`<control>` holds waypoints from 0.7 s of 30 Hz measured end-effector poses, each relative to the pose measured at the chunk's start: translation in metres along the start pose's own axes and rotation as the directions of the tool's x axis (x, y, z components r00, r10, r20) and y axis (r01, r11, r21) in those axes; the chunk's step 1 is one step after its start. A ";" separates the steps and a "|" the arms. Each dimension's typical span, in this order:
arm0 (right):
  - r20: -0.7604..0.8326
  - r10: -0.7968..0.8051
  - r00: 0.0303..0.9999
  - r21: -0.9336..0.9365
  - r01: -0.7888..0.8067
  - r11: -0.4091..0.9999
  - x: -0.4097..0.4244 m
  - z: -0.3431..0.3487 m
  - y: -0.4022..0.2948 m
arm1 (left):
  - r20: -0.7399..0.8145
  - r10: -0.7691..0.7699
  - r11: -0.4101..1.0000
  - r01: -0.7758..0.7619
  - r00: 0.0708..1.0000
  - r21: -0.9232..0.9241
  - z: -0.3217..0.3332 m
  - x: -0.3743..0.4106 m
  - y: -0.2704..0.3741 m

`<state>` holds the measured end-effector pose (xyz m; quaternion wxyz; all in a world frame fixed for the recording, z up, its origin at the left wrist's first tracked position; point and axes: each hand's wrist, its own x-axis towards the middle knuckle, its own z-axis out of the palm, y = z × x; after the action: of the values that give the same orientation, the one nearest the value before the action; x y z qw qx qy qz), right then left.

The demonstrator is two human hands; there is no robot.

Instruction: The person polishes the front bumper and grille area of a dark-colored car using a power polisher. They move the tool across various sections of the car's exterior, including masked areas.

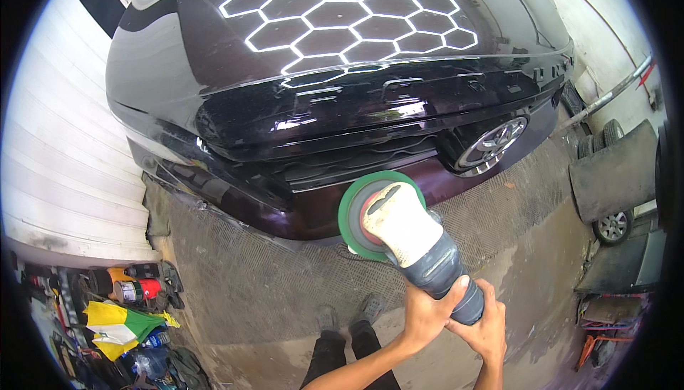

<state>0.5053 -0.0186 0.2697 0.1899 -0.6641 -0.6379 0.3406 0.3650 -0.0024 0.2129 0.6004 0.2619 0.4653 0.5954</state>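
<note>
Both hands grip the dark body of an electric polisher. My left hand is wrapped around its middle, thumb on top; my right hand holds the rear end. The polisher has a worn white head cover and a green round polishing pad facing the car. In this view the pad overlaps the lower tailgate of a dark Toyota car; whether it touches the paint I cannot tell. Above are the glossy black trim panel with raised lettering, the round chrome emblem and the rear window, which reflects hexagonal lights.
Ridged matting covers the floor below the car. At left stand a white corrugated wall and a pile with a yellow-green umbrella, bottles and cans. Tires, a wheel and loose panels line the right side.
</note>
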 end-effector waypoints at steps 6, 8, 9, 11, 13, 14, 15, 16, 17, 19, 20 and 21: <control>0.023 -0.097 0.995 -0.019 0.097 0.995 0.004 0.010 -0.009 | -0.087 0.053 0.997 -0.057 0.995 -0.049 -0.010 -0.005 0.021; 0.028 -0.120 0.992 -0.044 0.122 0.992 0.007 0.016 -0.008 | -0.091 0.064 0.998 -0.066 0.994 -0.021 -0.015 -0.006 0.024; 0.031 -0.126 0.992 -0.056 0.127 0.990 0.008 0.020 -0.007 | -0.092 0.056 0.998 -0.058 0.994 -0.019 -0.021 -0.007 0.023; 0.078 -0.111 0.991 -0.074 0.117 0.990 0.010 0.027 -0.007 | -0.117 0.054 0.999 -0.054 0.992 -0.002 -0.030 -0.011 0.020; 0.117 -0.147 0.982 -0.059 0.155 0.986 0.015 0.034 -0.001 | -0.169 0.076 0.997 -0.071 0.983 0.036 -0.035 -0.015 0.014; 0.101 -0.178 0.979 -0.032 0.182 0.983 0.015 0.037 0.001 | -0.215 0.111 0.994 -0.107 0.970 0.028 -0.035 -0.017 0.011; 0.113 -0.196 0.974 -0.047 0.202 0.978 0.018 0.037 0.004 | -0.242 0.130 0.992 -0.125 0.961 0.035 -0.034 -0.019 0.006; 0.125 -0.213 0.969 -0.063 0.222 0.973 0.022 0.037 0.007 | -0.270 0.149 0.989 -0.142 0.951 0.042 -0.034 -0.021 0.001; 0.138 -0.231 0.963 -0.078 0.243 0.967 0.026 0.035 0.009 | -0.297 0.167 0.986 -0.160 0.940 0.049 -0.033 -0.022 -0.004; 0.133 -0.258 0.957 -0.118 0.274 0.955 0.037 0.029 0.010 | -0.303 0.160 0.987 -0.150 0.940 0.055 -0.029 -0.021 -0.009; 0.132 -0.272 0.953 -0.138 0.289 0.947 0.040 0.026 0.012 | -0.299 0.159 0.987 -0.153 0.941 0.043 -0.025 -0.018 -0.011; 0.105 -0.258 0.960 -0.135 0.271 0.953 0.040 0.024 0.015 | -0.297 0.156 0.988 -0.153 0.942 0.032 -0.020 -0.014 -0.011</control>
<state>0.4976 0.0144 0.2341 0.1565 -0.5696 -0.7521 0.2922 0.3543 -0.0221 0.1980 0.4736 0.2071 0.5312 0.6713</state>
